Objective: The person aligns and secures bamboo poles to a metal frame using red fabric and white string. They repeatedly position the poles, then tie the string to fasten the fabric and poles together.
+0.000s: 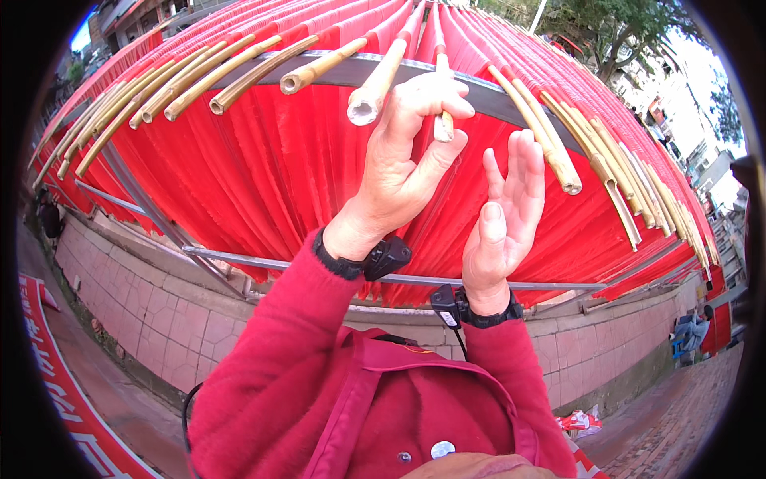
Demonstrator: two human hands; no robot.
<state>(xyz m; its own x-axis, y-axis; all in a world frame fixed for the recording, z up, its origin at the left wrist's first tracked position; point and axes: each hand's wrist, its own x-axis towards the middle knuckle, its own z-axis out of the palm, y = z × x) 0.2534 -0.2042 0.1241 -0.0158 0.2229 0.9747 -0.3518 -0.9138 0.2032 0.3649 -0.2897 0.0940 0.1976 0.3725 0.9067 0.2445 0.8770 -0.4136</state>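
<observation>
My left hand (399, 164) is raised at the metal rail, its fingers curled over a thin bamboo pole (444, 126). The pole's cut end pokes out between the fingers and thumb. Right beside that hand, a thicker bamboo pole (375, 89) with a hollow end rests on the rail. My right hand (511, 215) is held up to the right, fingers spread and palm bare, touching nothing. Red cloth (295, 152) hangs in long folds behind and below both hands. More red cloth is draped along the poles.
Several more bamboo poles (239, 72) fan out along the curved metal rail (335, 72) on both sides. A lower metal bar (511, 285) crosses the frame. Pink paving (167, 319) lies below. A seated person (694, 331) is at far right, and a red printed banner (60, 383) at lower left.
</observation>
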